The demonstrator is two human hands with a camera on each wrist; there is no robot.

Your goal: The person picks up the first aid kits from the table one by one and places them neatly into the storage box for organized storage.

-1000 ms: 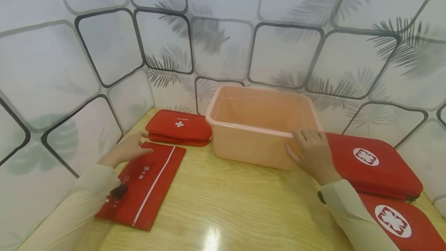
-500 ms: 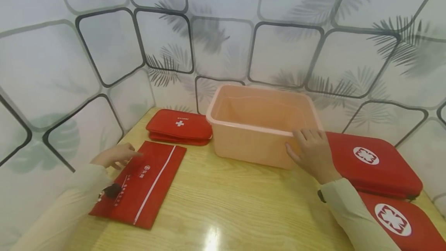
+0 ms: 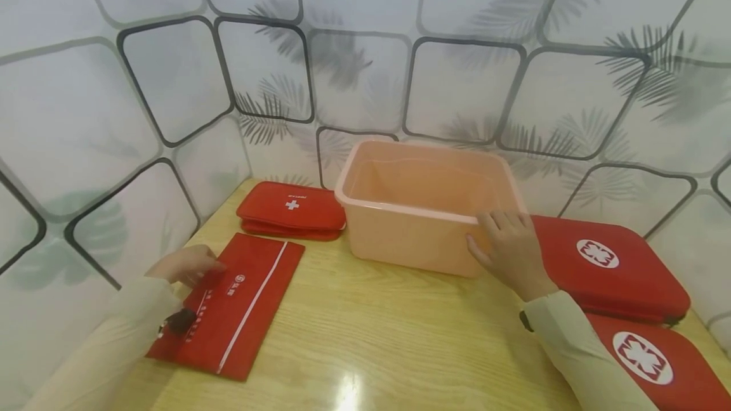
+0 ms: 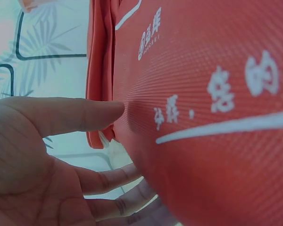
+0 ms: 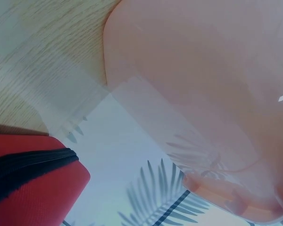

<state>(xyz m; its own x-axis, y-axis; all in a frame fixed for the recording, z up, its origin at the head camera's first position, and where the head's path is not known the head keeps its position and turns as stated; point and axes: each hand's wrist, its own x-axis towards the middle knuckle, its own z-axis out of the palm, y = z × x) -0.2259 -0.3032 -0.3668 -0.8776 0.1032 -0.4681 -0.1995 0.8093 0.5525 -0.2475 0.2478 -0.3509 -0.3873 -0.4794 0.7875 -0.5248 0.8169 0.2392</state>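
Note:
A flat red pouch point(image 3: 251, 297) with white print and a white stripe lies on the table at the left. My left hand point(image 3: 185, 265) is at its left edge. In the left wrist view the straight thumb point(image 4: 80, 114) reaches the pouch's printed face, while the other fingers point(image 4: 111, 180) extend toward its edge, tips partly hidden behind it. My right hand point(image 3: 508, 249) holds the near right corner of a peach plastic bin point(image 3: 411, 233), fingers over the rim and thumb against the outer wall. The right wrist view shows the bin's side wall point(image 5: 193, 80), the hand mostly out of sight.
Behind the pouch lies a smaller red first-aid bag point(image 3: 291, 208) with a white cross, close to the bin's left side. Two red cases, a rear one point(image 3: 617, 278) and a front one point(image 3: 662, 360), lie at the right. A patterned wall covering point(image 3: 365, 81) borders the wooden table point(image 3: 365, 322).
My left hand has drawn back from the pouch's far end to its left edge, uncovering more of the print. The right hand and the bin have stayed in place.

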